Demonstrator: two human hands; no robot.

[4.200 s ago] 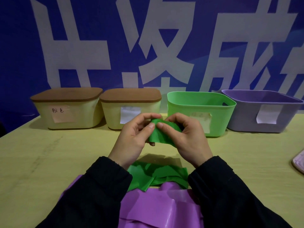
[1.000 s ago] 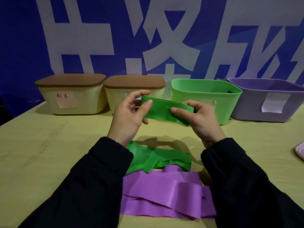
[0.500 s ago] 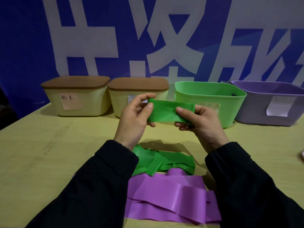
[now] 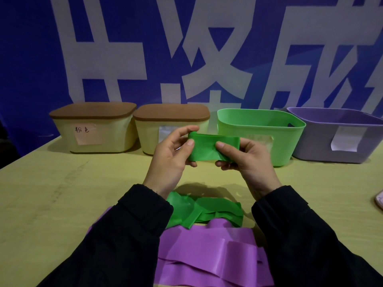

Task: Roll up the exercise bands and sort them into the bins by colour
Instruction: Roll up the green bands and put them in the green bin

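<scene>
Holding a folded green band [image 4: 211, 149] above the worktop [image 4: 62, 193], both hands sit at frame centre. Left hand [image 4: 172, 158] pinches the band's left end: thumb on the near face, fingers curled round the far side. Right hand [image 4: 248, 160] clamps the right end the same way, thumb across the front, fingers curled beneath. The band spans flat and roughly level between the two grips, in front of the green bin [image 4: 261, 135].

On the worktop at 6 o'clock from the hands, a loose green band [image 4: 207, 212] lies crumpled between the black sleeves [image 4: 124, 235]. A purple band [image 4: 207, 253] lies nearer the viewer, its far edge touching the loose green one.

Four containers stand in a row along the far edge. From 10 o'clock to 2 o'clock: a cream lidded box [image 4: 93, 129] with a handwritten label, a second cream lidded box [image 4: 170, 125], the green bin with open top, and a purple bin [image 4: 339, 137] with open top and a white label. A blue banner [image 4: 31, 59] with large white characters rises behind the row.
</scene>
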